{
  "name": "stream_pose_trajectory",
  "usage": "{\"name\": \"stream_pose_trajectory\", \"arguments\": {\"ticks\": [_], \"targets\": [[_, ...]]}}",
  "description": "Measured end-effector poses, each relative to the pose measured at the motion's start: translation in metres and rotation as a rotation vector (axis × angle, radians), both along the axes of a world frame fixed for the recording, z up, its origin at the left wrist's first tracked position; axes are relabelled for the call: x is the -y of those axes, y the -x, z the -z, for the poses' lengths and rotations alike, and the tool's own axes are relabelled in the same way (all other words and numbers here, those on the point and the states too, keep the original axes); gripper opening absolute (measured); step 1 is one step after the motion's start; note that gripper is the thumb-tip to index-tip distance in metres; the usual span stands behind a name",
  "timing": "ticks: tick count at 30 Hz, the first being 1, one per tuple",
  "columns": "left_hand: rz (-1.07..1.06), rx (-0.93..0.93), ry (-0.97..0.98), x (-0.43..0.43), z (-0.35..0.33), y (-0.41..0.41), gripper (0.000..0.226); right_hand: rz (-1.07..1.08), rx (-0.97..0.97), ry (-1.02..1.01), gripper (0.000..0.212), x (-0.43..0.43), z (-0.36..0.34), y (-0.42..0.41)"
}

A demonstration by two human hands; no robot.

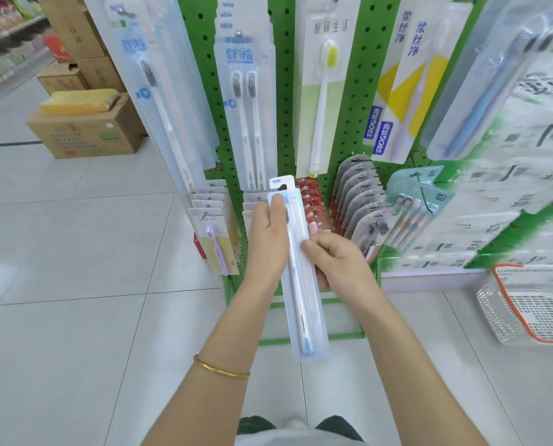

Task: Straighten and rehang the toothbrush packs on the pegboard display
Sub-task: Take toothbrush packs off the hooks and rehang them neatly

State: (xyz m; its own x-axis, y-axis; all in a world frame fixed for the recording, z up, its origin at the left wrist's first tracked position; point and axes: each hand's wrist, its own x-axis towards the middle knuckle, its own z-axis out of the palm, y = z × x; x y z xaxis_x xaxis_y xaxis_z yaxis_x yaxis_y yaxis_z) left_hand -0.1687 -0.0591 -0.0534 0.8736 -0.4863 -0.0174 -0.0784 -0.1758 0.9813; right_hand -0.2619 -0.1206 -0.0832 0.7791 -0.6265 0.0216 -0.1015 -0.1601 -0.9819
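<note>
A long clear toothbrush pack [304, 304] with a white card top marked NEW and a blue-tipped white brush is held upright in front of the green pegboard [284, 91]. My left hand [267, 236] grips its upper left edge, thumb on the front near the header. My right hand [336, 257] pinches the pack's right edge at mid height, fingers wrapped behind. On the board above hangs a stack of matching twin-brush packs [247, 101] from a peg, beside a green-and-yellow brush pack [321, 91] and yellow FROG packs [400, 91].
Lower pegs carry small packs: purple brushes [215, 239] at left, red packs [313, 204] and grey rounded packs [358, 194] at right. Cardboard boxes [88, 130] stand on the tiled floor at left. A white basket with an orange rim [532, 304] lies on the floor at right.
</note>
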Motion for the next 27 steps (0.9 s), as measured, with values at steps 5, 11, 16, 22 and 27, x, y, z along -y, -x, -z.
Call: {"name": "stream_pose_trajectory", "arguments": {"ticks": [5,11,16,22,27], "targets": [[0.08,0.215,-0.155,-0.009,0.018,0.007,0.035,0.016,0.024,-0.062,0.039,0.001,0.013,-0.004],[0.314,0.193,-0.287,-0.018,0.035,0.008,0.04,0.1,0.049,-0.253,0.026,-0.002,0.024,0.0],[0.548,0.126,-0.39,-0.027,0.053,0.01,0.072,0.225,0.005,-0.359,0.029,0.003,0.032,-0.001],[0.734,0.148,-0.584,-0.04,0.058,0.028,0.104,0.386,0.025,-0.309,0.021,0.019,0.041,0.003],[0.81,0.219,-0.656,-0.045,0.056,0.031,0.116,0.531,0.046,-0.318,0.027,0.026,0.046,0.006]]}}
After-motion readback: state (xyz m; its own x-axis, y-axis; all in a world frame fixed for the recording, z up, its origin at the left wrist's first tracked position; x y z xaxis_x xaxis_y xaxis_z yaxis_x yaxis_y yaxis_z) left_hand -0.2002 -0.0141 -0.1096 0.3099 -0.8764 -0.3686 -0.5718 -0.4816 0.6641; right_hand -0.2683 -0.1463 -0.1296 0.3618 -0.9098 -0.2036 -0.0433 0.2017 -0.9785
